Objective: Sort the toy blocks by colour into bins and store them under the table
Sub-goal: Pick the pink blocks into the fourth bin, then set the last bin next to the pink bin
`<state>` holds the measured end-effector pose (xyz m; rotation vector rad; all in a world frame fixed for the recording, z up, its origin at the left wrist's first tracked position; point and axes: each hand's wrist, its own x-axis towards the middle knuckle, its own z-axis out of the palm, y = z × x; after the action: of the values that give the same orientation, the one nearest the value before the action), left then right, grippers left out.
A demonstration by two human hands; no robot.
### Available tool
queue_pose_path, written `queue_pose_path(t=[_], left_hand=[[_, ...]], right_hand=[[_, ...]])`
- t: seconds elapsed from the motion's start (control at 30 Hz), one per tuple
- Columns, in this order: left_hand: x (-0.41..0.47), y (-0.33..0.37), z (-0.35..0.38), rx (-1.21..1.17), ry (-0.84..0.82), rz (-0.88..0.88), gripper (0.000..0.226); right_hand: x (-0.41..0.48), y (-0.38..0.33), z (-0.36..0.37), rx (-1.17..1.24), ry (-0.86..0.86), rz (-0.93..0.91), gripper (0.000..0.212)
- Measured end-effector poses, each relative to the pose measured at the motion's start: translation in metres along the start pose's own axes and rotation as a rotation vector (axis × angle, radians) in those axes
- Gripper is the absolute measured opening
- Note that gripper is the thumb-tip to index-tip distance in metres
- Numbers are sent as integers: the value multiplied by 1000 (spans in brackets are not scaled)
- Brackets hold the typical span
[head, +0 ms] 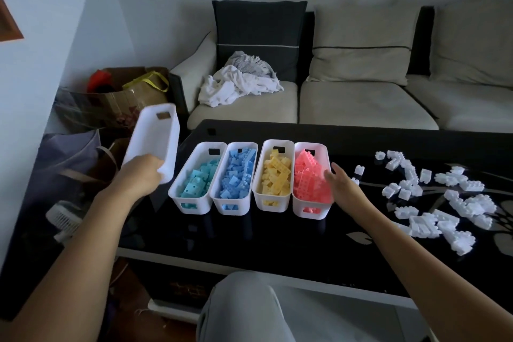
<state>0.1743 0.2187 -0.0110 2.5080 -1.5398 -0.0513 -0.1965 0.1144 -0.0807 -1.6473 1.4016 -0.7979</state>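
Four white bins stand side by side on the black glass table [277, 241]. From left to right they hold turquoise blocks [197, 179], blue blocks [236, 175], yellow blocks [276, 175] and pink blocks [308, 178]. My left hand [143, 173] grips an empty white bin [154, 136] by its near end and holds it tilted in the air, left of the row. My right hand [342, 183] rests with straight fingers against the right wall of the pink bin. Several loose white blocks [433, 194] lie scattered on the table to the right.
A beige sofa [361, 103] with cushions and a heap of white cloth [238, 83] stands behind the table. Paper and fabric bags [111, 97] crowd the floor at the left, with a small white fan [62, 216]. My knee [244, 308] is at the table's front edge.
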Motion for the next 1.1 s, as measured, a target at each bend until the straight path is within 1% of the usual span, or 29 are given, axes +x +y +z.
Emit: queue_pose_path(t=[0.03, 0.07, 0.1, 0.13, 0.17, 0.2, 0.23, 0.3, 0.33, 0.37, 0.43, 0.53, 0.57, 0.63, 0.7, 0.77, 0.8, 0.83, 0.9, 0.97, 1.03, 1.1], left_hand=[[-3, 9, -8, -15, 38, 17, 31], [-7, 19, -14, -28, 91, 59, 26], [-11, 33, -21, -46, 127, 124, 14], [-16, 48, -28, -60, 147, 198, 18], [-24, 64, -33, -78, 144, 272, 30], [-29, 82, -35, -112, 121, 350, 36], [-37, 98, -36, -169, 90, 426, 37], [-47, 128, -32, -324, -16, 542, 35], [-49, 147, -27, -396, -75, 588, 32], [-51, 163, -21, -452, -133, 621, 29], [-57, 193, -12, -531, -196, 688, 25], [-63, 234, 0, -581, -207, 766, 36], [-65, 243, 2, -573, -199, 782, 37], [-66, 256, 7, -568, -185, 806, 31], [-65, 264, 12, -587, -188, 804, 27], [-62, 271, 17, -592, -184, 790, 28], [-62, 274, 20, -593, -182, 786, 30], [-63, 276, 21, -586, -178, 787, 32], [-68, 284, 24, -544, -184, 813, 35], [-73, 293, 32, -502, -211, 848, 34], [-78, 304, 42, -434, -237, 867, 29], [-84, 315, 52, -363, -241, 875, 30]], right_hand=[[1, 1, -4, -4, 53, 15, 48], [1, 2, -10, -22, 115, 19, 47], [2, 5, -16, -58, 163, 12, 46], [2, 9, -20, -121, 191, -8, 44], [4, 15, -24, -223, 209, -42, 43], [5, 23, -29, -343, 215, -83, 46], [7, 33, -30, -449, 200, -120, 50], [11, 51, -32, -643, 146, -158, 58], [15, 60, -36, -725, 125, -148, 60], [17, 67, -39, -794, 94, -127, 61], [23, 74, -42, -893, 62, -117, 59], [37, 72, -52, -1008, 60, -152, 58], [43, 70, -55, -1029, 40, -145, 59], [56, 71, -64, -1005, -31, -117, 63], [64, 68, -74, -871, -132, -82, 62], [66, 64, -82, -716, -173, -74, 48], [63, 62, -83, -689, -168, -87, 40], [59, 59, -84, -704, -165, -109, 35], [42, 60, -86, -788, -174, -189, 35], [18, 67, -91, -860, -217, -271, 40], [-5, 76, -100, -887, -278, -292, 48], [-23, 88, -114, -939, -285, -321, 58]])
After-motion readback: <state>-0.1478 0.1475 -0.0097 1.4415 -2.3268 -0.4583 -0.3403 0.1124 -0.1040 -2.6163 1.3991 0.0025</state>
